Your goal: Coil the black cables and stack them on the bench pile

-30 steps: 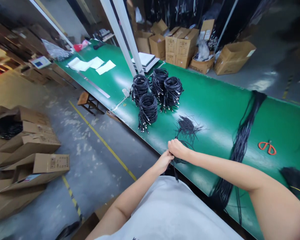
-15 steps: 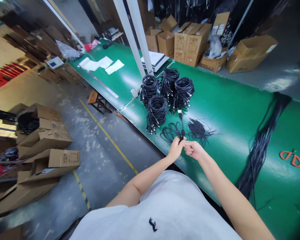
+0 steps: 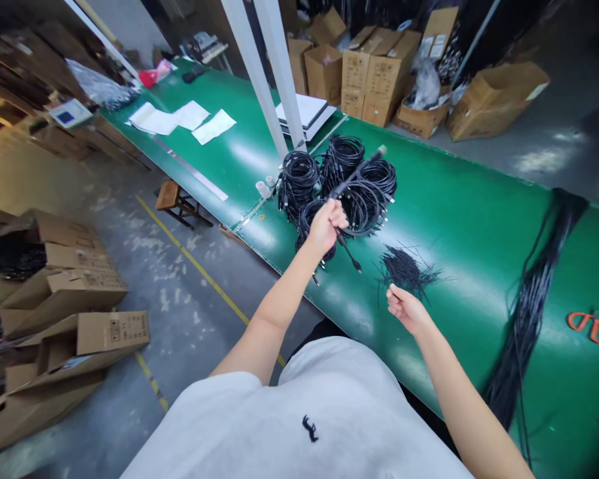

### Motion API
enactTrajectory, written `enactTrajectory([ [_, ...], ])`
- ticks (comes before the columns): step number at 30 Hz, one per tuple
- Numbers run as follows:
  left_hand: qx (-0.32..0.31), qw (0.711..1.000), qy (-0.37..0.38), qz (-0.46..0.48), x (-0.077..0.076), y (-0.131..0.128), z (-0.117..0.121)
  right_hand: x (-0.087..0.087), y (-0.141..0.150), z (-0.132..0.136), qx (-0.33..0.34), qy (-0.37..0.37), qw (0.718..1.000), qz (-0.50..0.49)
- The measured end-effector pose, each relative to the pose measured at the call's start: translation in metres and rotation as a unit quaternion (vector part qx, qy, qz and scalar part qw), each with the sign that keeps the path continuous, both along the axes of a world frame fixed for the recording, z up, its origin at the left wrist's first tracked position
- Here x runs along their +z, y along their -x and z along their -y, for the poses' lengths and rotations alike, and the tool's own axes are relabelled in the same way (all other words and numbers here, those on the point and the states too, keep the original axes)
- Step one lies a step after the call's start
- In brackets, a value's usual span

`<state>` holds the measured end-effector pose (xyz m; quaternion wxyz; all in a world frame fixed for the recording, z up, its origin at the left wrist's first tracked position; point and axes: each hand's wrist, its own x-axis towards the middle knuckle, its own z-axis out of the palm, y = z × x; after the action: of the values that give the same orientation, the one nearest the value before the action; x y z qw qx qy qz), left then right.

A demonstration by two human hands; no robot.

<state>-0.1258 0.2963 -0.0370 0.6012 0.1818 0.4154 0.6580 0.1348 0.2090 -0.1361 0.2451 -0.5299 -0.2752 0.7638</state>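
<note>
My left hand (image 3: 328, 225) is closed round a coiled black cable (image 3: 362, 216), held up over the bundles. One connector end points up and away from the fist, and another end dangles below it. Beneath and behind stand several coiled black cable bundles (image 3: 299, 174) with silvery plugs; the nearest is partly hidden by my hand. My right hand (image 3: 404, 309) has its fingers pinched together just short of a pile of thin black ties (image 3: 403, 267). Whether a tie is between those fingers is too small to see.
A long hank of black cables (image 3: 529, 306) lies across the green table (image 3: 469, 199) on the right, with orange-handled scissors (image 3: 589, 327) beyond. White posts (image 3: 279, 73) rise behind the bundles. Papers (image 3: 180, 120) and a metal ruler (image 3: 192, 169) lie leftward. Cardboard boxes (image 3: 379, 73) stand behind.
My hands have come apart. The left has lifted the coiled cable forward over the bundles; the right has shifted slightly right, towards the near side of the ties. The view has turned a little.
</note>
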Motion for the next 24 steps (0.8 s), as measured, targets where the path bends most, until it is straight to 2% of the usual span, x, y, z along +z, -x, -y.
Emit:
enactTrajectory([
  [2,0.052,0.989,0.051,-0.129,-0.013,0.034,-0.018,-0.014,0.009,-0.015,-0.011,0.011,1.000,0.018],
  [3,0.068,0.968,0.087,-0.225,-0.023,0.048,-0.021,-0.022,0.017,-0.022,-0.016,0.021,0.999,0.027],
  [4,0.076,0.932,0.123,-0.334,-0.034,0.061,-0.021,-0.030,0.026,-0.029,-0.017,0.034,0.999,0.037],
  [6,0.068,0.821,0.171,-0.540,-0.052,0.077,-0.012,-0.048,0.052,-0.041,-0.014,0.072,0.996,0.055],
  [8,0.038,0.708,0.161,-0.686,-0.063,0.082,0.001,-0.064,0.084,-0.050,-0.001,0.117,0.991,0.060],
  [9,0.021,0.664,0.136,-0.735,-0.065,0.081,0.006,-0.072,0.101,-0.052,0.007,0.137,0.989,0.057],
  [10,0.000,0.629,0.103,-0.770,-0.066,0.079,0.009,-0.078,0.119,-0.055,0.014,0.153,0.987,0.052],
  [12,-0.058,0.583,0.032,-0.810,-0.064,0.073,0.008,-0.088,0.152,-0.059,0.018,0.168,0.985,0.045],
  [14,-0.113,0.559,-0.012,-0.822,-0.063,0.068,0.003,-0.096,0.177,-0.065,0.011,0.169,0.984,0.055],
  [16,-0.150,0.554,-0.030,-0.819,-0.065,0.066,-0.001,-0.102,0.190,-0.070,0.005,0.162,0.984,0.080],
  [19,-0.185,0.576,-0.049,-0.795,-0.074,0.066,0.002,-0.108,0.192,-0.073,0.008,0.144,0.983,0.111],
  [22,-0.210,0.606,-0.049,-0.765,-0.081,0.068,0.015,-0.110,0.191,-0.070,0.007,0.123,0.985,0.124],
  [24,-0.217,0.613,-0.041,-0.759,-0.084,0.072,0.024,-0.110,0.196,-0.067,-0.005,0.104,0.986,0.130],
])
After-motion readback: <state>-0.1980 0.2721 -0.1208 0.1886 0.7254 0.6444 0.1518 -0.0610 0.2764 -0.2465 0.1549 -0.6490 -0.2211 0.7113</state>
